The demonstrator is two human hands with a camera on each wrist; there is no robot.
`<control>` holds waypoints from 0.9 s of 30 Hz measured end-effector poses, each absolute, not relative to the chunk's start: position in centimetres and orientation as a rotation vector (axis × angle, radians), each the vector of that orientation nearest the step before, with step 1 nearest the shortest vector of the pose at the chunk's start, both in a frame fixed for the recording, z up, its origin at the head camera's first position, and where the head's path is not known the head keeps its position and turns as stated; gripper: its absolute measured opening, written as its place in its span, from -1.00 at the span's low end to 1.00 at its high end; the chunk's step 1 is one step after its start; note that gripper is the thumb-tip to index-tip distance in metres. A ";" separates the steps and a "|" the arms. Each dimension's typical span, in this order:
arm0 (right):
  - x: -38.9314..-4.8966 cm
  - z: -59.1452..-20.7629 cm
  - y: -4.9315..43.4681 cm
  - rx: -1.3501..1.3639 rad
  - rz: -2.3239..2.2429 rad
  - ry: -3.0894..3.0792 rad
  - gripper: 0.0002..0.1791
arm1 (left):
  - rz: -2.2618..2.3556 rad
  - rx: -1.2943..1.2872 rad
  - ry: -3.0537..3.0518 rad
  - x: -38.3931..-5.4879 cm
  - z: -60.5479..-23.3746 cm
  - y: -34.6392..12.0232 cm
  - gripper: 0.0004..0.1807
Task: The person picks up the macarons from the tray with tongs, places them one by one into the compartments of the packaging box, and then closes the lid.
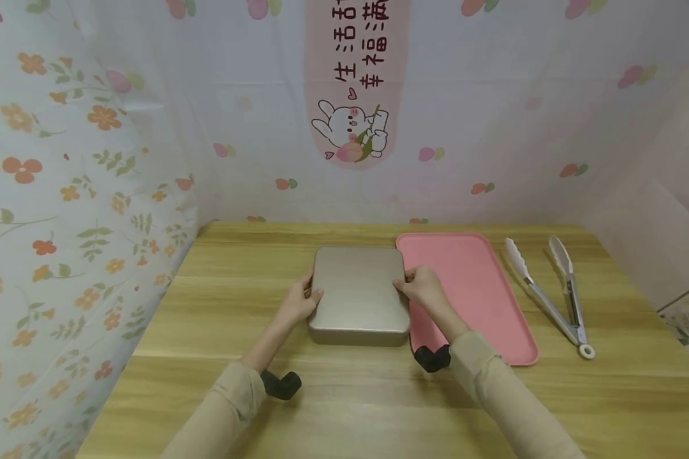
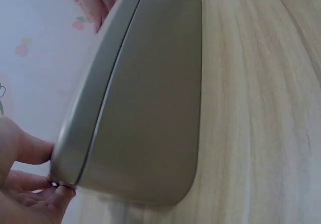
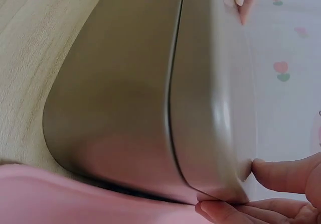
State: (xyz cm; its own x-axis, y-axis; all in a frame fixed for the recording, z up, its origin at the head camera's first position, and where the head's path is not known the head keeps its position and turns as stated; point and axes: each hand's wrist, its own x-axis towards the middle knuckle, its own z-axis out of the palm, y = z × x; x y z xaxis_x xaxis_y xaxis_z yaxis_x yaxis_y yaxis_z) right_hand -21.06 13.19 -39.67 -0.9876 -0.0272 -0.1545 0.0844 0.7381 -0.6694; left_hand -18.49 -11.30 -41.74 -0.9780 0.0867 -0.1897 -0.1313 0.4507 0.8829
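Observation:
A rectangular metal tin (image 1: 358, 290) with rounded corners and its lid on sits mid-table, close against the left side of a pink tray (image 1: 471, 280). My left hand (image 1: 302, 299) grips the lid's left edge, thumb on top and fingers at the side. On the opposite edge, my right hand (image 1: 423, 287) pinches the lid the same way. A thin seam between the lid (image 2: 95, 103) and the tin's body (image 2: 150, 113) shows in the left wrist view. In the right wrist view, the right fingertips (image 3: 215, 211) press under the lid's rim. The tin's inside is hidden.
Metal tongs (image 1: 577, 312) with white tips lie spread on the wooden table (image 1: 235, 268), right of the tray. A printed cloth (image 1: 235, 127) hangs behind the table, and a floral one (image 1: 92, 255) hangs along the left side.

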 end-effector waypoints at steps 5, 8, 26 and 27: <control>-20.8 -40.2 13.0 0.043 -1.100 2.768 -0.75 | 1.521 -0.069 2.489 -18.1 -41.7 -11.4 -0.34; -20.5 -40.1 13.0 0.050 -1.111 2.764 -0.76 | 1.509 -0.075 2.482 -17.9 -41.6 -11.6 -0.33; -20.0 -39.0 13.4 0.007 -0.975 2.805 -0.43 | 1.411 0.031 2.504 -17.7 -40.5 -11.2 -0.33; -20.0 -39.0 13.4 0.014 -0.972 2.804 -0.43 | 1.421 0.036 2.502 -17.7 -40.6 -11.2 -0.33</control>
State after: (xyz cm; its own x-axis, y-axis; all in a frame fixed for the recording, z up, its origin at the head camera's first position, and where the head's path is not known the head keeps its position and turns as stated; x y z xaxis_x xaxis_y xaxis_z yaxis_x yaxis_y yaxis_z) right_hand -19.97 13.38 -39.02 -0.9850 -0.0475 -0.1660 0.0655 0.7869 -0.6136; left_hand -17.74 -11.22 -40.64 -0.9650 0.1505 -0.2149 -0.1075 0.5202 0.8472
